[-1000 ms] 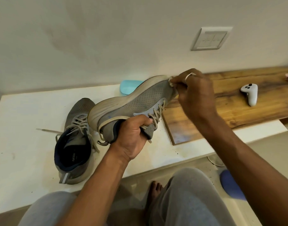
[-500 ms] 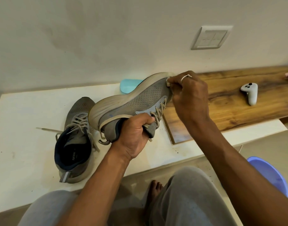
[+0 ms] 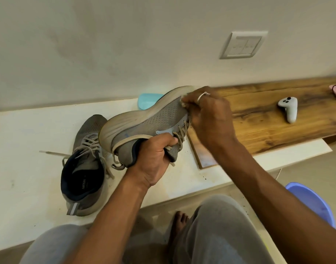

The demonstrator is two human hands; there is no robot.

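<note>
Sneaker (image 3: pixel 157 119), grey, held sideways above the bench (image 3: pixel 30 178), left grip (image 3: pixel 155 159) clenched round its collar; right grip (image 3: pixel 211 119) pinches a white wipe (image 3: pixel 183 103) against the toe. Judged step: wiping the upper; next calls for rotating the shoe. Count: two sneakers, the second sneaker (image 3: pixel 83 168) resting on the bench; one wipe.

From the held shoe (image 3: pixel 144 122), the bare white table (image 3: pixel 26 141) lies open toward 9 o'clock. The second shoe (image 3: pixel 83 168) lies just beside it at 8. At 12 a blue object (image 3: pixel 147 100) and the wall (image 3: pixel 125 54) close the way. At 3 the right hand (image 3: pixel 209 119), pinching a white wad (image 3: pixel 183 103), covers the toe, and its forearm bars 4. Beyond it, the wooden board (image 3: pixel 258 121) is bare up to a white controller (image 3: pixel 289 109). The left hand (image 3: pixel 154 161) fills 6.
</note>
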